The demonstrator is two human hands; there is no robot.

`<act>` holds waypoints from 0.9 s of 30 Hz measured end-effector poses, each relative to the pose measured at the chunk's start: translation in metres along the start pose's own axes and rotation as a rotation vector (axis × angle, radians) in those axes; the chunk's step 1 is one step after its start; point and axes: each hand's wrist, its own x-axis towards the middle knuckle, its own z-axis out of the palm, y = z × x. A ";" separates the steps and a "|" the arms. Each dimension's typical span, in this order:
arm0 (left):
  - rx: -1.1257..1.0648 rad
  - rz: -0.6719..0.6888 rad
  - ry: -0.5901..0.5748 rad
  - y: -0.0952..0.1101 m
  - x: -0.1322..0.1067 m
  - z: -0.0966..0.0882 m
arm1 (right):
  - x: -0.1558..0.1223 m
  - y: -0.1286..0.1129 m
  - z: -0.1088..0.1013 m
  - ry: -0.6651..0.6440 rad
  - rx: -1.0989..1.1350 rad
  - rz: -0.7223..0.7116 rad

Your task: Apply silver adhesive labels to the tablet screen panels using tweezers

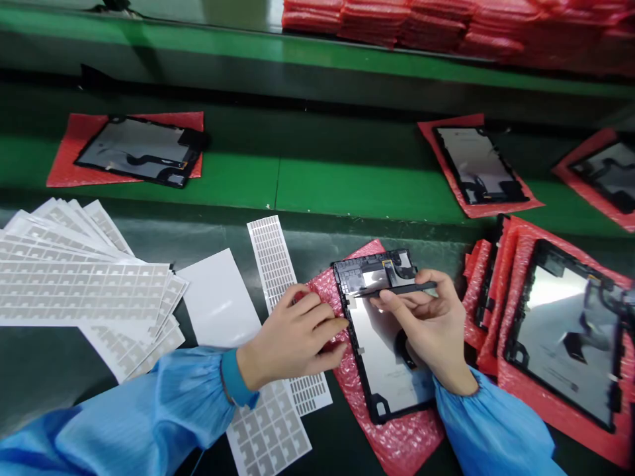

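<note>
A black-framed tablet screen assembly [391, 370] lies with its silvery back up on red bubble wrap [377, 439]. My right hand [431, 324] grips black tweezers [404, 289], their thin tip pointing left over the frame's upper left part. My left hand [302, 330] is at the assembly's left edge, fingers bent and apart, with nothing visible in them. Beneath that hand runs a narrow sheet of small grey stickers [270, 254]. A sheet of larger grey stickers [270, 430] lies below the left wrist, and a blank white sheet [218, 297] is beside it.
Fanned sticker sheets [84, 291] cover the left side. At right, another screen assembly [560, 337] rests on stacked red bubble wrap [516, 264]. Several more lie on the green belt [317, 172], including one screen [139, 149] at left. Red bubble bags [421, 26] fill the upper shelf.
</note>
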 end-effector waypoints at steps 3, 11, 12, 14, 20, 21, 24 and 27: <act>-0.004 -0.009 -0.002 0.000 0.000 0.000 | 0.001 0.001 -0.001 -0.008 0.008 0.015; 0.009 -0.002 -0.009 0.002 0.001 -0.001 | 0.003 0.000 -0.001 -0.021 -0.009 0.050; 0.012 0.000 -0.007 0.002 0.001 -0.001 | 0.003 0.000 0.000 -0.018 -0.010 0.052; 0.014 0.000 -0.006 0.002 0.002 -0.001 | 0.003 -0.001 0.000 -0.014 -0.014 0.050; 0.010 -0.002 -0.013 0.002 0.001 0.001 | 0.003 -0.001 0.000 -0.012 -0.019 0.057; 0.012 0.000 -0.012 0.002 0.001 0.001 | 0.003 -0.001 0.000 -0.013 -0.018 0.058; 0.012 0.002 -0.009 0.002 0.000 0.000 | 0.003 -0.001 0.001 -0.016 -0.019 0.060; 0.010 -0.007 0.001 0.002 0.001 -0.001 | 0.003 -0.001 0.001 -0.015 -0.024 0.055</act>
